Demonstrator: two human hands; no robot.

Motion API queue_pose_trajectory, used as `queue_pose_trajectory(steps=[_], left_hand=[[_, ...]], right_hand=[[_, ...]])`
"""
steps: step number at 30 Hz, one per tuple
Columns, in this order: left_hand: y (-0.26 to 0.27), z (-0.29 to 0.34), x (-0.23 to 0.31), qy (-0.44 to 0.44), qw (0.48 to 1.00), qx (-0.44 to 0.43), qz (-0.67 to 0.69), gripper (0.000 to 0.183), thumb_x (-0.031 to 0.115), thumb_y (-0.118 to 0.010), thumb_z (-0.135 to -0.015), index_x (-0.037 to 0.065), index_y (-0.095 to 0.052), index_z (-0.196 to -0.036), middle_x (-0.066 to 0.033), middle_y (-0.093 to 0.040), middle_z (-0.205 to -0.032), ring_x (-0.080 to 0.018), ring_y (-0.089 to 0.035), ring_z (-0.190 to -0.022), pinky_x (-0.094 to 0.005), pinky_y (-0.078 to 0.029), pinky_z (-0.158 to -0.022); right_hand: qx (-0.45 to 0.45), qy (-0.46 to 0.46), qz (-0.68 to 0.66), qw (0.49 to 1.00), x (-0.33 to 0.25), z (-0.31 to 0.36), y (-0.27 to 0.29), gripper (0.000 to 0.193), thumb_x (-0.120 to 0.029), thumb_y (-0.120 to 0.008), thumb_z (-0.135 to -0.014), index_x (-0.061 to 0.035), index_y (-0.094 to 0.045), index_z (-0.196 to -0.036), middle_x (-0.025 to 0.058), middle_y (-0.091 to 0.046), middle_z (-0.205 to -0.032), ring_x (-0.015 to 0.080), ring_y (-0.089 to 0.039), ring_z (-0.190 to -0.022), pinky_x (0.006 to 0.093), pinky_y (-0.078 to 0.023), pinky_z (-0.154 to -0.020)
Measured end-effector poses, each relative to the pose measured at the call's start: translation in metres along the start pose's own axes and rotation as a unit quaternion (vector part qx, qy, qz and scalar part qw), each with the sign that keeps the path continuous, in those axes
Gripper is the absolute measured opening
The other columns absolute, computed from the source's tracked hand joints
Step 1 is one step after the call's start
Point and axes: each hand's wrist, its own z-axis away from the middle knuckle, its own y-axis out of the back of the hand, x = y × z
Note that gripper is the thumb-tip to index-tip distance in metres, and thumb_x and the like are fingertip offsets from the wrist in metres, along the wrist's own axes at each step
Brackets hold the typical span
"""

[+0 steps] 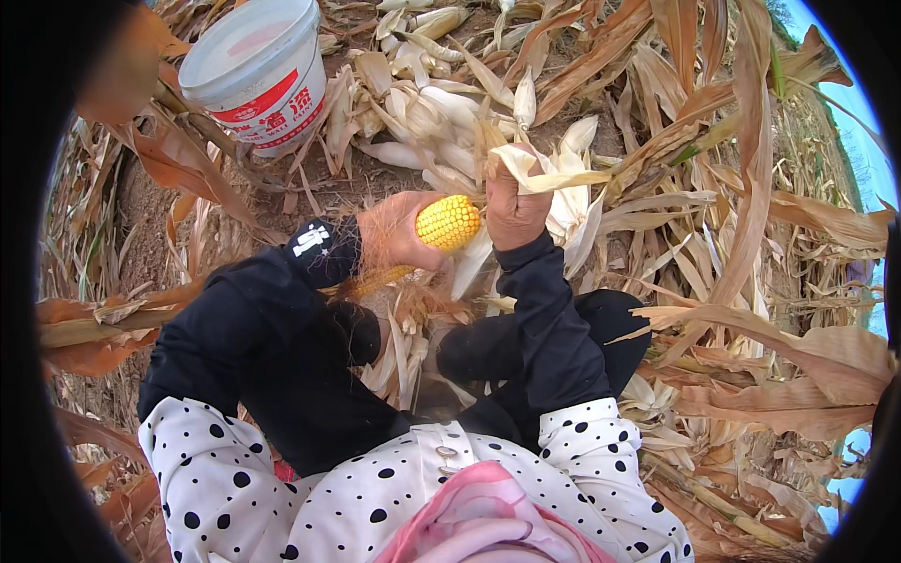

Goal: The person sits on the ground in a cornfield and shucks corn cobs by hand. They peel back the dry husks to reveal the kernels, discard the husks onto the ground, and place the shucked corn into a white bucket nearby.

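Note:
A bare yellow ear of corn (448, 223) points up and to the right from my left hand (402, 230), whose fingers are wrapped around its lower part. Just right of it, my right hand (516, 208) is closed in a fist on a pale corn husk (554, 178), which sticks out to the right. Brown corn silk hangs about my left wrist. Below that wrist, another yellow ear of corn (383, 279) shows in part; the rest is hidden by my arm and silk.
At the upper left stands a white plastic bucket (251, 80) with a red label. Loose pale husks (441, 117) lie on the soil beyond my hands. Long dry corn stalks and leaves (741, 169) cross the right side. My bent legs in black frame the near ground.

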Motion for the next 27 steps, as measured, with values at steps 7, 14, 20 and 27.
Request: queue_pose_trajectory(steps=[7,14,20,27], left_hand=[[-0.005,0.001,-0.009,-0.02,0.997,0.058,-0.042,0.055,0.02,-0.073,-0.057,-0.001,-0.054,-0.104,-0.0083,-0.061,-0.084,-0.0174,-0.058,-0.075,-0.0292,-0.048,-0.072],[-0.007,0.004,-0.011,-0.022,0.99,0.086,-0.107,0.055,0.021,-0.073,-0.056,0.0,-0.055,-0.103,-0.0091,-0.062,-0.081,-0.0179,-0.06,-0.071,-0.0307,-0.05,-0.067],[-0.001,0.054,-0.005,-0.079,0.98,0.062,-0.171,0.052,0.016,-0.07,-0.057,0.003,-0.057,-0.106,-0.0122,-0.064,-0.076,-0.0222,-0.064,-0.071,-0.0331,-0.05,-0.071],[0.012,0.037,0.008,-0.063,0.989,0.111,0.077,0.063,0.013,-0.074,-0.06,0.001,-0.049,-0.116,-0.0037,-0.058,-0.102,-0.0115,-0.055,-0.094,-0.0263,-0.043,-0.088]], right_hand=[[-0.034,0.01,0.011,0.999,0.001,0.0,0.003,0.017,-0.017,-0.051,-0.096,-0.0009,-0.054,-0.092,0.0006,-0.05,-0.068,0.0073,-0.044,-0.053,0.0231,-0.034,-0.047],[-0.051,0.095,0.05,0.993,0.0,-0.004,0.003,0.011,-0.002,-0.054,-0.085,-0.0006,-0.056,-0.096,0.0069,-0.054,-0.067,0.0226,-0.053,-0.055,0.0298,-0.044,-0.056],[0.117,-0.093,0.22,0.964,0.068,-0.022,0.122,0.037,-0.026,-0.049,-0.097,0.0052,-0.06,-0.081,0.0034,-0.052,-0.059,0.014,-0.049,-0.051,0.0316,-0.039,-0.048],[-0.134,-0.308,-0.169,0.927,-0.026,-0.024,0.056,0.029,-0.027,-0.059,-0.092,-0.0015,-0.054,-0.106,0.002,-0.055,-0.087,0.0036,-0.043,-0.063,0.015,-0.028,-0.045]])
